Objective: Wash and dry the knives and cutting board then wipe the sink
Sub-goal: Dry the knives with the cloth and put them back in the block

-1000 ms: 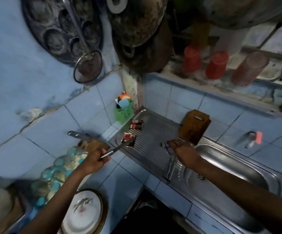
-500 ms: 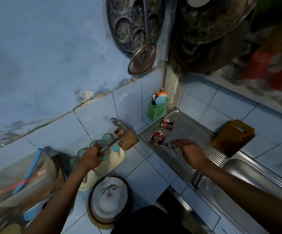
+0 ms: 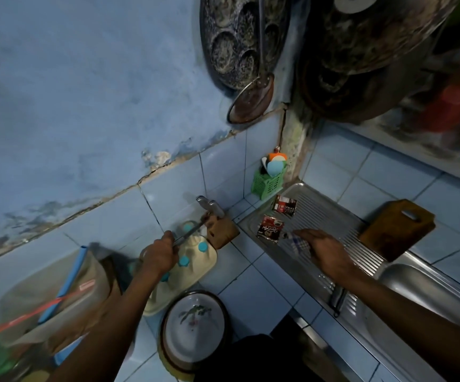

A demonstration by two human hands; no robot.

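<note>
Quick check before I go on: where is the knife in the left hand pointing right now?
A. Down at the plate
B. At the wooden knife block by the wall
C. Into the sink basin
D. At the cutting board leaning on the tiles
B: the left hand grips the knife with its tip at the wooden knife block, far from the cutting board on the other side.

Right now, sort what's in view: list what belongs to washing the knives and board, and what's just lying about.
Job:
left hand gripping the knife
knife block
right hand on the checked cloth
cutting board
sink

Lying about:
two sachets
green basket
plate
hanging pans
</note>
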